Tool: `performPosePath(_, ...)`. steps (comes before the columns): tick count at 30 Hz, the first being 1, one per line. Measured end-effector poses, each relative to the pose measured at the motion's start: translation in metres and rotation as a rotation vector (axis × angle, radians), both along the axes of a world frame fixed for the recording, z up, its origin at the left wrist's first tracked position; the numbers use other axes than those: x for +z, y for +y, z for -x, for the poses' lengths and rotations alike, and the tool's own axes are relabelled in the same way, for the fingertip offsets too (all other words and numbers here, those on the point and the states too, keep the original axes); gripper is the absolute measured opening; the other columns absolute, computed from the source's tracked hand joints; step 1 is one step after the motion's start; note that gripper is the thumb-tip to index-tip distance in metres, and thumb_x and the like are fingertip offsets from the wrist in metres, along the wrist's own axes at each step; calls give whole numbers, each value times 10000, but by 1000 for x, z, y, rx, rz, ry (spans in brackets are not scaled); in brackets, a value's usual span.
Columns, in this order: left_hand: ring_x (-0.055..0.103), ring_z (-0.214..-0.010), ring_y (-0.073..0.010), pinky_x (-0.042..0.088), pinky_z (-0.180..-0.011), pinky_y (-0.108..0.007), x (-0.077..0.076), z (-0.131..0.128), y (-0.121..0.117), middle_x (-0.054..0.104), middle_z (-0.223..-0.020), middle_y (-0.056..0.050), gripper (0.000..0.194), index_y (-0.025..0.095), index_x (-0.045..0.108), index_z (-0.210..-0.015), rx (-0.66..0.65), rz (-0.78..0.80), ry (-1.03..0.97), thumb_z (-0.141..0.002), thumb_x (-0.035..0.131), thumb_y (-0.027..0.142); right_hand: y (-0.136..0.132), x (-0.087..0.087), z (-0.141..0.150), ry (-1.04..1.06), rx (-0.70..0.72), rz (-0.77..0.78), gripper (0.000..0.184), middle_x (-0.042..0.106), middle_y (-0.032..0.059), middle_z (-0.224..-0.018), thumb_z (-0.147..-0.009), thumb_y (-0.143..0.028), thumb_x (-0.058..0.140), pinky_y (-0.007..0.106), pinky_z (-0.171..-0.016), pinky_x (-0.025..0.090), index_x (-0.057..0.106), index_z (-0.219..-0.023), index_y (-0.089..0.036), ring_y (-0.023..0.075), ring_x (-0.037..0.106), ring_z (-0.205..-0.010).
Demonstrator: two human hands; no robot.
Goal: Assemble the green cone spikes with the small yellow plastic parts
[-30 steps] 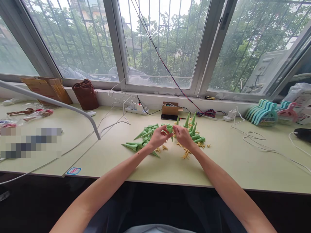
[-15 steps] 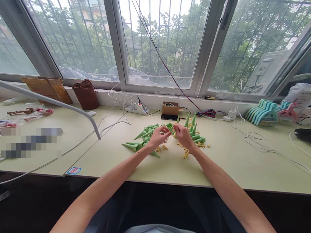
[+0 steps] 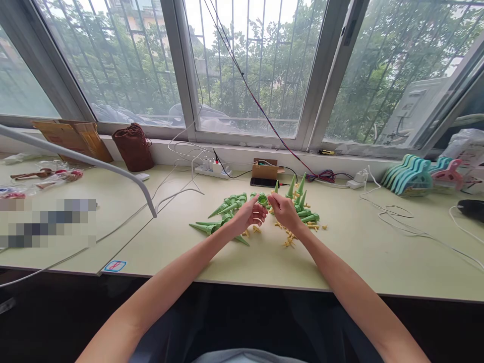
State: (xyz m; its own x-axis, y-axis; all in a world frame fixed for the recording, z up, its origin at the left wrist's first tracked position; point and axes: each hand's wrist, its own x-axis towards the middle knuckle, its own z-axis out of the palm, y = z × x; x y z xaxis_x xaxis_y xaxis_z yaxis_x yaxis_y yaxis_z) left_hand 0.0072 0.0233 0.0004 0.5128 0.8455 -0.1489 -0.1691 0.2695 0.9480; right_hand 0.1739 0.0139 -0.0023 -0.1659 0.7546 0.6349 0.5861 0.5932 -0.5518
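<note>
My left hand (image 3: 249, 214) is curled round a green plastic plant-watering spike (image 3: 262, 199), its round open end turned up towards me. Close against the rim on the right, my right hand (image 3: 285, 209) is closed in a pinch; what its fingertips hold is hidden. Left of the hands lies a heap of green cone spikes (image 3: 204, 228). Behind and right of my right hand, several more green spikes (image 3: 301, 185) stand or lie. Small yellow plastic valve pieces (image 3: 289, 241) are scattered near both hands.
A black phone (image 3: 263, 182) lies in front of a small cardboard box (image 3: 264, 170) by the window. A power strip (image 3: 214, 172) with cables stands at the back. Teal hangers (image 3: 408, 176) are on the right, and a grey curved tube (image 3: 113, 169) crosses the left side.
My left hand has turned and its fingers have wrapped round the green spike, which now tilts towards me. My right hand has shifted slightly, still pinched beside the rim.
</note>
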Motion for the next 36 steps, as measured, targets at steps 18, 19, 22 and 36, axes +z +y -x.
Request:
performPosePath(18,559,-550,-90,412,-464,-222,3,0,-5,521,-762,-2,398,153,554,-848,36,-226,-29,-758,700,512,1,0,-2,-14,-34,30,428,393,-36,-544,-986,-485,302,257,-523,256,339,-658,-212,112,302,-508)
performPosePath(19,560,-555,-89,415,-467,-220,4,0,-6,504,-749,7,391,156,551,-848,41,-269,-6,-753,707,502,1,-1,-3,-19,-34,31,432,395,-35,-543,-988,-485,296,258,-523,258,344,-656,-212,113,305,-509)
performPosePath(22,562,-564,-82,435,-479,-220,5,0,-7,538,-808,-8,385,161,565,-912,64,-425,66,-745,721,470,1,-1,-3,-47,-42,38,445,398,-30,-539,-991,-487,283,258,-524,260,358,-649,-212,118,313,-512)
performPosePath(36,536,-675,-95,467,-553,-198,-1,-4,-8,576,-993,-60,238,195,646,-974,288,-809,283,-780,668,331,6,-4,-3,-79,-47,58,466,467,-6,-577,-994,-494,270,260,-537,279,405,-651,-208,128,371,-535)
